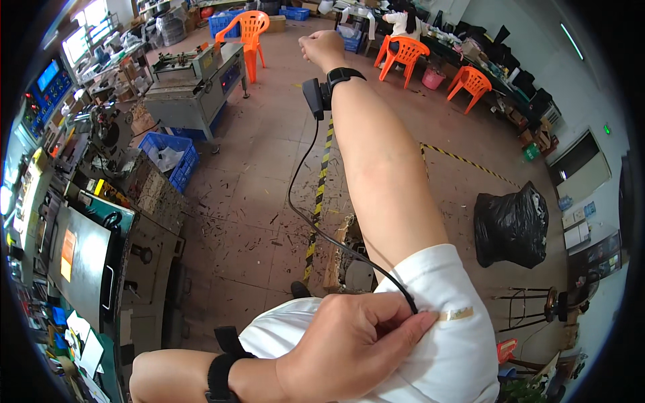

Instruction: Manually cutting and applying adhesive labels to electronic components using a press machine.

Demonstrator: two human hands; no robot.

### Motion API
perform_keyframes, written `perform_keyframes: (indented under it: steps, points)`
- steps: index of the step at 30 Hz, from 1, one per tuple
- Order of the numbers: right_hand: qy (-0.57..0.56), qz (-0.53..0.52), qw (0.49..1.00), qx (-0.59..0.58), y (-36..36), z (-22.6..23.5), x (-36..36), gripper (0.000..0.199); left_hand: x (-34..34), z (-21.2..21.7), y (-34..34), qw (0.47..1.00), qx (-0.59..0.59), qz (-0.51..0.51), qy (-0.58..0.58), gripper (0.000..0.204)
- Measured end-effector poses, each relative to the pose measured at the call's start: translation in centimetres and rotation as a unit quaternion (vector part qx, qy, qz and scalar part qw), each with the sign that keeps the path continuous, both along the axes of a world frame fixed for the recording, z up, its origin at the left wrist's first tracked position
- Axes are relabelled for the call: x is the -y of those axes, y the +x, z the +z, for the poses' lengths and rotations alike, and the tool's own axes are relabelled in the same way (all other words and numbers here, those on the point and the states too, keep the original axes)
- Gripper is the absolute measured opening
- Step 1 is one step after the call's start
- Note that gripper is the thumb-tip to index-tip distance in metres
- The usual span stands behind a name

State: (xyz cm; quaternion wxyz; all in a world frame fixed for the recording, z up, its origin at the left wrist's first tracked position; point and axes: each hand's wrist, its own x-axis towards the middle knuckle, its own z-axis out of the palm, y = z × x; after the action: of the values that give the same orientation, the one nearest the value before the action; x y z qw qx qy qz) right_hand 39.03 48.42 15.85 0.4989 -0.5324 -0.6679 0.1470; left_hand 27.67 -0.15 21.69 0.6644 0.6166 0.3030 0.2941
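Note:
My right arm stretches forward, and my right hand (pixel 322 48) is curled into a loose fist with nothing seen in it. A black strap (pixel 346 75) holds a small black device (pixel 313 98) at that wrist. From the device a thin black cable (pixel 295 201) loops down to my white right sleeve (pixel 430 275). Crossing in front of my body, my left hand (pixel 356 342) pinches the cable's lower part against the sleeve, beside a strip of tan tape (pixel 458 314). Another black strap (pixel 218 379) circles my left wrist.
At left stands a machine with a metal plate (pixel 77 252); a blue crate (pixel 171 161) and a grey machine table (pixel 195 101) are beyond it. A black bag (pixel 512 225) sits at right near a stool (pixel 531 305). Orange chairs (pixel 252 30) and a seated person (pixel 406 23) are farther off. Scraps litter the floor.

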Motion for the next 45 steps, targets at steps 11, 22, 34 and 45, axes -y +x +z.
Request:
perform_keyframes:
  steps: [11,22,34,45]
  points:
    - [-0.029,0.104,0.994,-0.013,-1.3,2.2,1.6,0.024,-0.5,-3.2,-5.8,0.984,-0.170,0.013,0.043,0.035]
    - [-0.149,0.605,0.781,0.035,-21.8,-7.4,33.5,0.013,7.4,-12.6,-40.3,0.614,0.214,0.760,-0.017,0.039]
    - [-0.202,0.976,0.082,0.023,-28.5,-1.8,72.4,0.012,48.1,-3.8,-51.4,0.211,0.016,0.957,0.200,0.031]
    - [-0.185,0.981,0.003,0.065,-26.3,3.1,80.3,0.018,72.9,-1.0,-35.5,-0.167,-0.151,0.968,0.109,0.031]
